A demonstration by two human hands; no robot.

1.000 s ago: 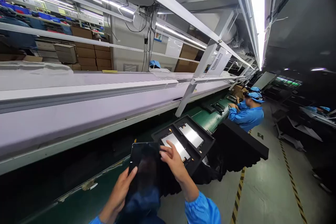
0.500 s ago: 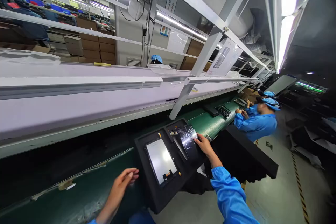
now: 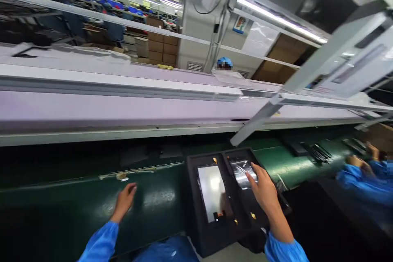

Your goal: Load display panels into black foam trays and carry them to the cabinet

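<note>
Head view: green belt point(image 3: 76, 196) carrying a black tray point(image 3: 208, 237).
Tray: bright panel point(image 3: 211, 192) in one pocket, shiny plastic sheet point(image 3: 241, 174) in the other.
Right hand point(image 3: 265, 194): on the sheet, grip unclear.
Left hand point(image 3: 124, 200): open, empty, above the belt.
Progress: both pockets filled, nothing lifted out.

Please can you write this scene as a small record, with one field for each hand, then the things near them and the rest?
Left hand: open above the green conveyor belt, holding nothing.
Right hand: fingers at clear plastic film; a firm grip cannot be told.
Things: black foam tray with two compartments; film in the right one, pale flat panel in the left one.
Rest: co-worker's blue sleeve along the belt; person in blue cap beyond; stacked cardboard boxes.
</note>
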